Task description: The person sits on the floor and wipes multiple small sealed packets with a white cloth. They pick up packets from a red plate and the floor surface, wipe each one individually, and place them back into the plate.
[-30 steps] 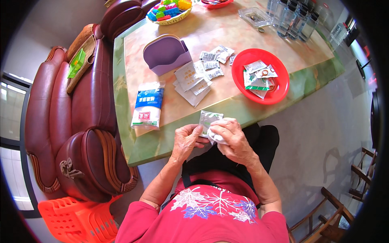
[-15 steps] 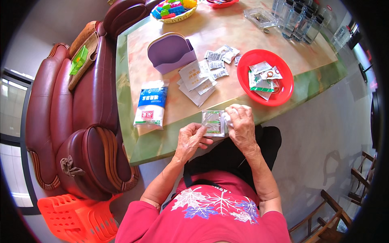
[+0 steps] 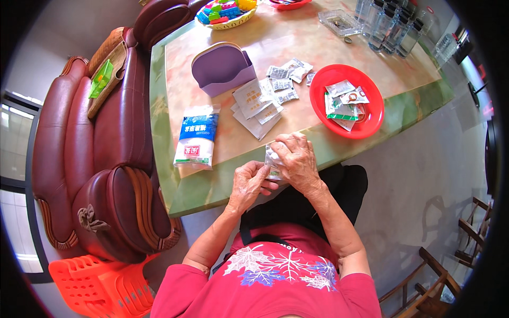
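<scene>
At the near edge of the table, my left hand [image 3: 248, 183] pinches the lower left side of a small flat sachet [image 3: 274, 174]. My right hand [image 3: 298, 163] lies over the sachet with bent fingers and presses a crumpled white tissue [image 3: 272, 156] onto it, hiding most of its face. Just beyond my hands, several flat paper sachets [image 3: 262, 129] lie in a loose pile, with smaller white packets [image 3: 286, 95] behind them. To the right, a red plate [image 3: 373, 121] holds more sachets [image 3: 341, 110], one of them green and white.
A blue-and-white bag [image 3: 196, 139] lies left of my hands. Behind it stands a purple holder [image 3: 222, 74]. Farther back are a basket of toy bricks [image 3: 228, 24], a clear tray [image 3: 339, 22] and several dark-capped bottles [image 3: 389, 32]. A maroon sofa [image 3: 122, 116] flanks the table's left.
My right hand has moved left with the tissue, from the sachet's right edge to across its face. My left hand keeps its hold in nearly the same place.
</scene>
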The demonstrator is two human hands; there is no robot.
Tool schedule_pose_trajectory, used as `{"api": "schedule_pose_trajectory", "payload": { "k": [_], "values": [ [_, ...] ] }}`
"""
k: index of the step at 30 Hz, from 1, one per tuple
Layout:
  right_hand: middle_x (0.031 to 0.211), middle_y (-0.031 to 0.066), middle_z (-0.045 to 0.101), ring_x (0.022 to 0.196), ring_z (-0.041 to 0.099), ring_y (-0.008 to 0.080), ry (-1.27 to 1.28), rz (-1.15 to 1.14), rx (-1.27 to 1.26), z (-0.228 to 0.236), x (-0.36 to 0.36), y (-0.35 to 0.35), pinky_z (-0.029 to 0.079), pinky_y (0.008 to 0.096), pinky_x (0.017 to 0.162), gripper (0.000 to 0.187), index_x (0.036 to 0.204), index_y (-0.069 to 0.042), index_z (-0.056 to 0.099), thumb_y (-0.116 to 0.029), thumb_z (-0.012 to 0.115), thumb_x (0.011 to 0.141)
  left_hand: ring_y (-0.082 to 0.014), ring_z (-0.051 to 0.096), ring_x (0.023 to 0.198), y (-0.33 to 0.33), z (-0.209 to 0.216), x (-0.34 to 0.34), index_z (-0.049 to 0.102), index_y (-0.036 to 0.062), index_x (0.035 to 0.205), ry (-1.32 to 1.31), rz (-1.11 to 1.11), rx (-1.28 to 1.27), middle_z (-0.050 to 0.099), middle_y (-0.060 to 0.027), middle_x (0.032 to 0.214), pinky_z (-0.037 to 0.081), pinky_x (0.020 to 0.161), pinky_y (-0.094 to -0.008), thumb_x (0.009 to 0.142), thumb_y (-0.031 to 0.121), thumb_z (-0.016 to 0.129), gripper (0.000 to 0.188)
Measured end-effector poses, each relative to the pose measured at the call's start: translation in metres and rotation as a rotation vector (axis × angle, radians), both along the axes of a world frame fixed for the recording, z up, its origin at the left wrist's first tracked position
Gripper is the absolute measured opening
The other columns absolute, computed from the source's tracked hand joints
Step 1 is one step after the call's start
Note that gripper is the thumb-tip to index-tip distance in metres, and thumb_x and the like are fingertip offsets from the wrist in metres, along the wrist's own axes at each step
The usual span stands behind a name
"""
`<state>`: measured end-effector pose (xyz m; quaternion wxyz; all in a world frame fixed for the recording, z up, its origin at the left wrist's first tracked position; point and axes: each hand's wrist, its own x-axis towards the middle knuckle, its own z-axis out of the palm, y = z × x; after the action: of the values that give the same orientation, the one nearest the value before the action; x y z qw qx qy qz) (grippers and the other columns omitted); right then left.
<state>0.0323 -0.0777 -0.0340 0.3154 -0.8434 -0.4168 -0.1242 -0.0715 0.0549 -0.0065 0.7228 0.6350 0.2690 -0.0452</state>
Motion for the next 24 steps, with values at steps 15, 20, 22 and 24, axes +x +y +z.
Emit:
{"api": "schedule_pose_trajectory", "payload": {
  "k": [15, 20, 22, 24],
  "values": [
    [0.118, 0.0143, 0.06, 0.113, 0.052, 0.0336, 0.126, 0.136, 0.224, 0.01, -0.034, -0.015, 0.043, 0.0445, 0.099, 0.045, 0.116, -0.001, 0.062, -0.005, 0.069, 0.072, -0.0171, 0.071, 0.069, 0.002, -0.005, -0.001, 0.061, -0.0052, 0.108, -0.021, 0.001, 0.0, 0.07, -0.0128, 0.091, 0.057, 0.054, -0.025, 0.1, 0.025, 0.058, 0.031],
    [0.121, 0.0096, 0.06, 0.115, 0.052, 0.0327, 0.083, 0.134, 0.153, -0.003, -0.035, -0.024, 0.043, 0.0442, 0.1, 0.046, 0.116, -0.004, 0.063, -0.006, 0.072, 0.07, -0.0163, 0.071, 0.069, 0.002, -0.003, 0.001, 0.061, -0.0052, 0.106, -0.019, -0.031, 0.035, 0.07, -0.0123, 0.089, 0.056, 0.053, -0.0248, 0.1, 0.022, 0.056, 0.029],
    [0.121, 0.0086, 0.06, 0.116, 0.052, 0.0323, 0.043, 0.127, 0.116, -0.001, -0.032, -0.029, 0.043, 0.0442, 0.1, 0.048, 0.115, -0.004, 0.064, -0.006, 0.074, 0.068, -0.0161, 0.071, 0.068, 0.001, -0.003, 0.0, 0.061, -0.0053, 0.106, -0.005, -0.005, 0.029, 0.07, -0.0128, 0.089, 0.056, 0.053, -0.0242, 0.099, 0.023, 0.058, 0.03],
    [0.121, 0.0093, 0.06, 0.115, 0.052, 0.0323, 0.024, 0.109, 0.087, -0.003, -0.029, -0.033, 0.043, 0.044, 0.1, 0.049, 0.115, -0.004, 0.063, -0.007, 0.074, 0.068, -0.0162, 0.071, 0.068, -0.001, -0.003, 0.0, 0.061, -0.0051, 0.106, -0.01, 0.012, 0.013, 0.07, -0.0132, 0.088, 0.056, 0.052, -0.0239, 0.099, 0.024, 0.059, 0.03]
  ]
}}
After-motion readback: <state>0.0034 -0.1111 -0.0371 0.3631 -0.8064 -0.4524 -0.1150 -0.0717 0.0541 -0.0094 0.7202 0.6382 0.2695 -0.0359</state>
